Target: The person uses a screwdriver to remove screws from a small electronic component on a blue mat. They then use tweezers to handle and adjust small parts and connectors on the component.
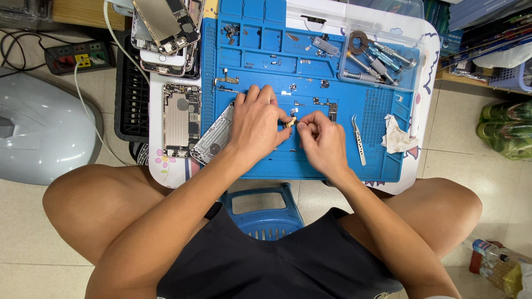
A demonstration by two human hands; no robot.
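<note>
A small white table (160, 99) stands on a tiled floor, with a blue work mat (266, 160) spread over it. The person sits on a blue stool (265, 213) with knees on either side. Both hands meet at the middle of the mat: the left hand (254, 124) and the right hand (321, 141) each pinch a tiny pale part (291, 120) between thumb and fingertips, just above the mat. An opened phone shell (213, 135) lies partly under the left wrist. Metal tweezers (359, 139) rest on the mat near the right hand, with a crumpled tissue (396, 135) beyond them. A clear tray of tools (377, 55) sits at the mat's far right corner.
</note>
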